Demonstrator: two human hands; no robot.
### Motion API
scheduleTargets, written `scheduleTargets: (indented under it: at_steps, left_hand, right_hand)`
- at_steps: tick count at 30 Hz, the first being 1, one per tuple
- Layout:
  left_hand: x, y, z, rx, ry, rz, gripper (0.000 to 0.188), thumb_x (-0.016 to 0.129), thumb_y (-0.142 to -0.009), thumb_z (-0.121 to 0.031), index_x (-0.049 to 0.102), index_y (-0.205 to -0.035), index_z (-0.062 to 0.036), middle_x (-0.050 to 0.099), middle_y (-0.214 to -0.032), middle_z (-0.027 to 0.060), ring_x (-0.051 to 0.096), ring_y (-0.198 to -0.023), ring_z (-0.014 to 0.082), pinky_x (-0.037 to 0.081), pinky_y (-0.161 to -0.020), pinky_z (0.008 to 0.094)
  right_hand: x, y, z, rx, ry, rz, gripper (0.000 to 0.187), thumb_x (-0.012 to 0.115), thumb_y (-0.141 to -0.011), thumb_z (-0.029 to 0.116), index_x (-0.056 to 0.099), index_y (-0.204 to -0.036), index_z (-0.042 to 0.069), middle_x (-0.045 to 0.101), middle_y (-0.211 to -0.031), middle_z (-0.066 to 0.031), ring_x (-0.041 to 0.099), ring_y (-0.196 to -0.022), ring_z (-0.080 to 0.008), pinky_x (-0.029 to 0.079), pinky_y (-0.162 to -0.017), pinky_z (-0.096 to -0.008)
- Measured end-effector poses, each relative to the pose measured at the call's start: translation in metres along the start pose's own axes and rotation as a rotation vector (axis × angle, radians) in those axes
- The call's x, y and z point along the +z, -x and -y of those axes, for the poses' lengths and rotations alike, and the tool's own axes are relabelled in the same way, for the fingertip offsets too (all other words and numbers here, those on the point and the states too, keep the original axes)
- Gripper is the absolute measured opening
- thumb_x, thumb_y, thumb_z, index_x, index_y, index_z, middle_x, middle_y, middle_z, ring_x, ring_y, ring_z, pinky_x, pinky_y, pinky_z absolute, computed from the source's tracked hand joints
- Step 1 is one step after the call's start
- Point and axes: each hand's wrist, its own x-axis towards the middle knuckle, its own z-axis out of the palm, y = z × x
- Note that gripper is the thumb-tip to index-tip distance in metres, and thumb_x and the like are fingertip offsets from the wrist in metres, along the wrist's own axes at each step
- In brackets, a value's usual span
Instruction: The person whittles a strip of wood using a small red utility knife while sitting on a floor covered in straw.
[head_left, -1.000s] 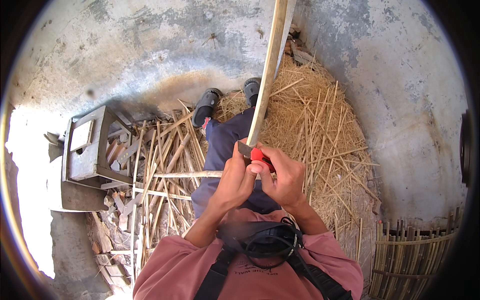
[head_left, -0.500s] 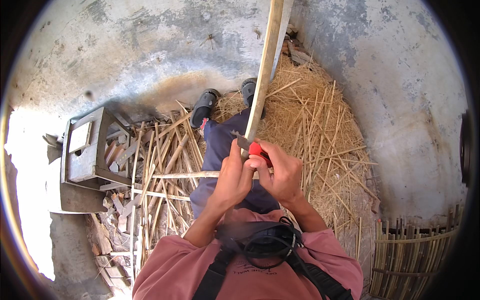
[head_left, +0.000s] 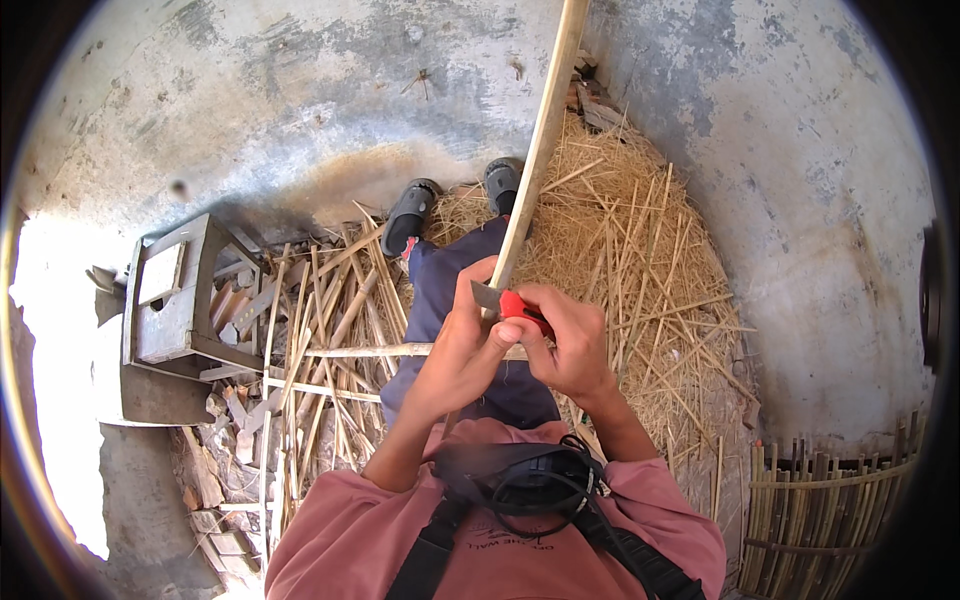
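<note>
A long, pale wooden strip, which looks like split bamboo [head_left: 545, 140], runs from between my hands up past the top edge. My left hand [head_left: 460, 350] is closed round its near end. In my right hand [head_left: 570, 345] is a box cutter [head_left: 522, 309] with a red handle and a short, wide grey blade. The blade lies across the strip, pointing left toward my left fingers. Both thumbs are close together near the handle. Below my hands another thin stick [head_left: 370, 350] passes crosswise at my legs; its right part is hidden behind the hands.
Loose sticks [head_left: 340, 300] lie heaped at the left, beside a weathered wooden box [head_left: 175, 290] and rubble. Straw-like shavings [head_left: 600, 220] cover the floor at the right. A slatted bamboo panel [head_left: 825, 515] stands lower right. Concrete walls [head_left: 300, 100] surround the spot.
The strip's far end has swung a little to the right. My left fingers have shifted up along it and curl round it more. The box cutter has moved slightly right and nearer me.
</note>
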Motion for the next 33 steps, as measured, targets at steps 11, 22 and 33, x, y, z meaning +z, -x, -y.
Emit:
scheduleTargets:
  at_steps: [11, 22, 33]
  left_hand:
    - [-0.001, 0.001, 0.001, 0.018, 0.007, 0.021, 0.065, 0.063, -0.113, -0.033, 0.027, -0.156, -0.0010, 0.061, -0.108, 0.0077, 0.063, -0.102, 0.0168, 0.054, -0.090, 0.0327]
    - [-0.032, -0.004, -0.004, -0.242, 0.208, 0.158, 0.031, 0.044, -0.120, -0.032, 0.054, -0.130, -0.0049, 0.052, -0.089, -0.0001, 0.044, -0.058, 0.0038, 0.037, -0.051, 0.0203]
    - [-0.023, 0.002, -0.005, -0.264, 0.006, 0.173, 0.031, 0.059, -0.114, -0.028, 0.056, -0.133, -0.0034, 0.058, -0.084, 0.0022, 0.052, -0.060, 0.0086, 0.042, -0.054, 0.0261]
  right_hand:
    - [0.000, 0.005, -0.006, 0.123, -0.134, 0.015, 0.028, 0.076, -0.100, 0.022, 0.070, -0.118, 0.002, 0.073, -0.091, -0.0132, 0.073, -0.072, -0.0266, 0.055, -0.063, -0.0358]
    - [-0.023, -0.012, -0.017, 0.397, -0.504, -0.259, 0.042, 0.069, -0.104, 0.011, 0.060, -0.144, 0.003, 0.053, -0.083, 0.0080, 0.043, -0.070, -0.0030, 0.034, -0.063, -0.0225]
    - [-0.013, -0.018, -0.034, 0.524, -0.636, -0.209, 0.026, 0.073, -0.105, 0.012, 0.074, -0.125, -0.004, 0.078, -0.105, -0.0081, 0.073, -0.090, -0.0124, 0.058, -0.084, -0.0288]
